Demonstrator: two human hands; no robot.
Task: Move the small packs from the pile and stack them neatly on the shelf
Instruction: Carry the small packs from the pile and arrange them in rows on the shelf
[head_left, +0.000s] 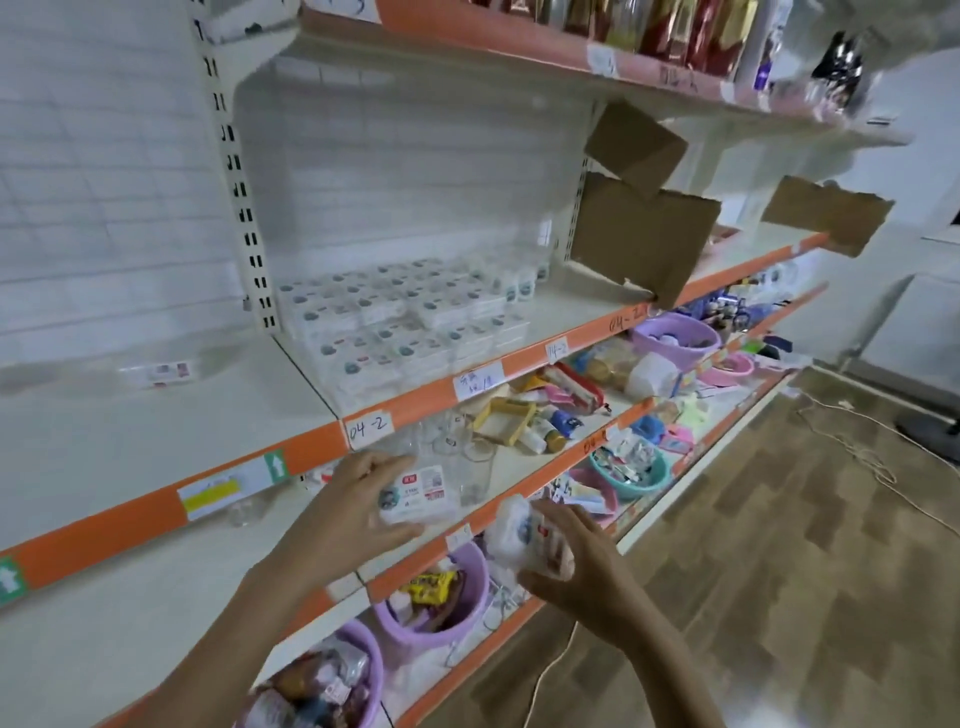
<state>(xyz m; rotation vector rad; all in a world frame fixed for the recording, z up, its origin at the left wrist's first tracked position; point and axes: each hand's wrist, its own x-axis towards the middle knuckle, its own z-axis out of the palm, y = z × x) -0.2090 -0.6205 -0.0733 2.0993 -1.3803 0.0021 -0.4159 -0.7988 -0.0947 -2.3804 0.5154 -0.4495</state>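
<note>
2 hands (358, 512) (582, 564), 1 pack (420, 493) ea.

Even, diffuse indoor light fills the scene, bright on the white back panel (395, 171) with no hard shadows. The wide lens bends the shelf edge (519, 358) and upright (239, 171) near the borders. Motion blur smears the top right corner, and the whole frame looks soft, the small packs (395, 322) showing illegible print

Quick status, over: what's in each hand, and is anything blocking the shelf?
Left hand holds one small pack. Right hand grips more packs. Stacked packs on shelf; nothing blocking.
</note>
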